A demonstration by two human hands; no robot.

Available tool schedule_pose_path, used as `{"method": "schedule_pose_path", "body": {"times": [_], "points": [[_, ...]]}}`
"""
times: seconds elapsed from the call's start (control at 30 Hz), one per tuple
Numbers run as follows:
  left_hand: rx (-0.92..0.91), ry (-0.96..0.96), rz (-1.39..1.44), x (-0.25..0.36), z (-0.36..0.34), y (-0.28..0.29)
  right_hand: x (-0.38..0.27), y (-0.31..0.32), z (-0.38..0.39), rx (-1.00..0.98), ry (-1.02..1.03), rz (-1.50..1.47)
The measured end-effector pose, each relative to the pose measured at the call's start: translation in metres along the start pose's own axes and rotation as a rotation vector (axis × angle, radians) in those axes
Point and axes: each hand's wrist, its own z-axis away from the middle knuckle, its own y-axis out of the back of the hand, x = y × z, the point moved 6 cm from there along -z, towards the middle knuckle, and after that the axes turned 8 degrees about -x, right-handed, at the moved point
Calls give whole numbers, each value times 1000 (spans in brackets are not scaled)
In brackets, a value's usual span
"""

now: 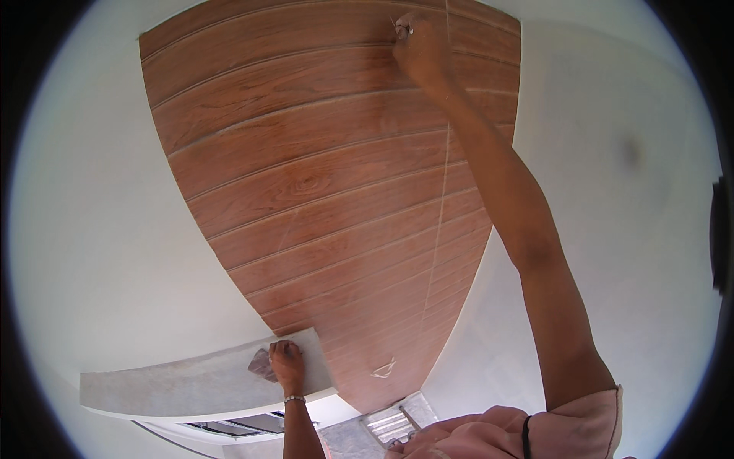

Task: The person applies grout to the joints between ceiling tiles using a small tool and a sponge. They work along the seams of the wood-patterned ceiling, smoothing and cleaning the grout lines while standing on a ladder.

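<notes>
The wood-look panelling (pixel 306 183) in reddish brown boards with grooves rises in front of me. My right hand (pixel 422 53) is stretched up to its top part, with fingers closed against the boards around something small and crumpled, which is too hidden to name. Low on the left, my left hand (pixel 287 366) rests with curled fingers on a grey ledge (pixel 183 386). From under those fingers sticks a crumpled brown piece (pixel 261 366), cloth or paper; I cannot tell which.
Pale plain walls (pixel 84 206) flank the panelling on both sides. A thin pale line (pixel 437 237) runs down the boards, and a small white looped mark or strip (pixel 384 369) shows near their lower end. Below are a dark-framed opening (pixel 248 424) and a slatted window (pixel 388 425).
</notes>
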Motion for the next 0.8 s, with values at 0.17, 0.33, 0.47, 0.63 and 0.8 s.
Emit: {"method": "schedule_pose_path", "body": {"times": [0.17,0.33,0.47,0.63,0.8], "points": [[5,-12,-23,-1,1,0,1,0,1,-40,25,24],[2,-6,-7,-1,1,1,-2,2,0,-1,83,100],[-7,3,-10,-1,2,2,-4,5,0,-21,107,137],[-1,-15,-20,2,3,3,0,6,-2,-51,13,40],[-7,-12,-14,5,-5,-2,4,5,-4,-7,65,83]]}}
